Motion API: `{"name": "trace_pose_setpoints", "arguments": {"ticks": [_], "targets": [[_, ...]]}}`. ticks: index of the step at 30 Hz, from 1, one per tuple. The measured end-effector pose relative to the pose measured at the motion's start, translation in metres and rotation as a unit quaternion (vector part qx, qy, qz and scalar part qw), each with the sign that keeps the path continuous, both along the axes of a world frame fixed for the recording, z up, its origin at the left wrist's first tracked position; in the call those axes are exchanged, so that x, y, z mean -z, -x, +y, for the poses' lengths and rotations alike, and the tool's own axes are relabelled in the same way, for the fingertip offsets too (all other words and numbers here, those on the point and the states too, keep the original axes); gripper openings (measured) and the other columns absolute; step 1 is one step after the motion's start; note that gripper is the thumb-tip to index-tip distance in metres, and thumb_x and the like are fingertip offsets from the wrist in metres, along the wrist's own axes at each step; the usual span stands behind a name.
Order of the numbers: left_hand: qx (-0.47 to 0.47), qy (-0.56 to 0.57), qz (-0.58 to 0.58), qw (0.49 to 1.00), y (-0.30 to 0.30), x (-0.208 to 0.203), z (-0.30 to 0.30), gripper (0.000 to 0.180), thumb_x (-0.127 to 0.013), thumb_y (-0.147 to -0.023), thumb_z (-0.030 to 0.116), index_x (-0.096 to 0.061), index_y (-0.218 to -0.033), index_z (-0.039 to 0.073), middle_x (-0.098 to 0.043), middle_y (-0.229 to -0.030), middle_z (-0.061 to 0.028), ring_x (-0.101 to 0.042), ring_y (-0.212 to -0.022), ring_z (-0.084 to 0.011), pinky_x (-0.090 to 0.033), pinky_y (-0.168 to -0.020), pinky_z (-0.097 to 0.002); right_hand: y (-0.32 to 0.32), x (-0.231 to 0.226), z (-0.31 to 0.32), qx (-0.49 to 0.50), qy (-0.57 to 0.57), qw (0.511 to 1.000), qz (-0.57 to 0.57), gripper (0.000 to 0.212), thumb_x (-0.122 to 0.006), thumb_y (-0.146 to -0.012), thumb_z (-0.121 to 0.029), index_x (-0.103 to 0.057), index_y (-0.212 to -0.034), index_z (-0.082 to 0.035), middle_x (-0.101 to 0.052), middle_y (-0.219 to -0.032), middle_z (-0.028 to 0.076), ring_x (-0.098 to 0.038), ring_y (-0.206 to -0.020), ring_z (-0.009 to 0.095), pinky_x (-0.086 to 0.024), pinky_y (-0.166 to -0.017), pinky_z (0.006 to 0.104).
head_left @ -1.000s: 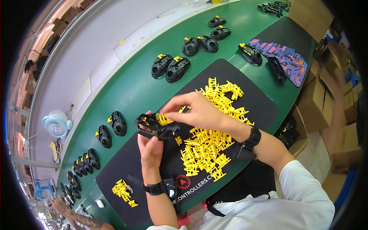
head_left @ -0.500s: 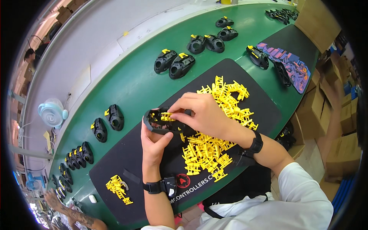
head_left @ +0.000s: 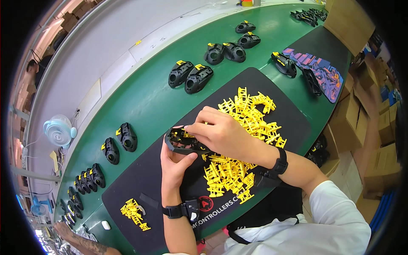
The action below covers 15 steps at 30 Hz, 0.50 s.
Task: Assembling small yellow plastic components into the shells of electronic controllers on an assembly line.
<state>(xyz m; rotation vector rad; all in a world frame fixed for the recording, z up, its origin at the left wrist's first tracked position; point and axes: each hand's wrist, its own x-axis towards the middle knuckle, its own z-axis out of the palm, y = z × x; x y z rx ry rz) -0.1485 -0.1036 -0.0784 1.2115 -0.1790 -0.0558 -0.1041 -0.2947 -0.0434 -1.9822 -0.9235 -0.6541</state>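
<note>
My left hand (head_left: 175,163) holds a black plastic shell (head_left: 178,140) from below, over the black mat (head_left: 293,114). My right hand (head_left: 216,131) is on top of the shell, fingertips pressing a small yellow plastic clip into it; the clip is mostly hidden by my fingers. A heap of yellow clips (head_left: 242,140) lies on the mat just right of both hands. Both wrists carry black bands.
Black shells with yellow clips lie in pairs along the green belt (head_left: 144,97), e.g. a pair (head_left: 190,76) and a pair (head_left: 119,142). A small yellow pile (head_left: 134,212) sits lower left. A purple mat (head_left: 318,70), cardboard boxes (head_left: 382,127) at right, a small fan (head_left: 58,131) at left.
The view has shifted slightly. My right hand has stayed on the shell, fingers working the yellow clip down into it; my left hand keeps holding the shell.
</note>
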Motion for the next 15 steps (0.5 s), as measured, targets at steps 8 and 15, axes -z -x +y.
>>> {"name": "trace_pose_setpoints", "arguments": {"ticks": [8,15], "targets": [[0.041,0.075,0.062,0.994,0.008,-0.004,-0.003,0.092,-0.063,-0.091,0.046,-0.019,-0.16,0.003,-0.048,-0.144,-0.0095,-0.057,-0.12,-0.0208,-0.051,-0.095,-0.0371,-0.009,-0.016,-0.015,-0.15,-0.043,0.954,0.255,0.021,-0.073,-0.087,-0.005,-0.071,-0.107,-0.008,-0.048,-0.088,0.001,-0.05,-0.069,0.009,-0.045,-0.059,0.0257],[0.129,0.069,0.069,0.987,0.011,0.002,0.009,0.075,-0.051,-0.098,0.049,-0.03,-0.157,0.007,-0.045,-0.151,-0.0065,-0.05,-0.134,-0.0257,-0.046,-0.106,-0.0414,-0.014,-0.002,-0.014,-0.268,-0.055,0.887,0.374,0.016,-0.075,-0.086,-0.014,-0.067,-0.098,-0.009,-0.042,-0.072,-0.004,-0.043,-0.068,0.009,-0.037,-0.062,0.0264]]}}
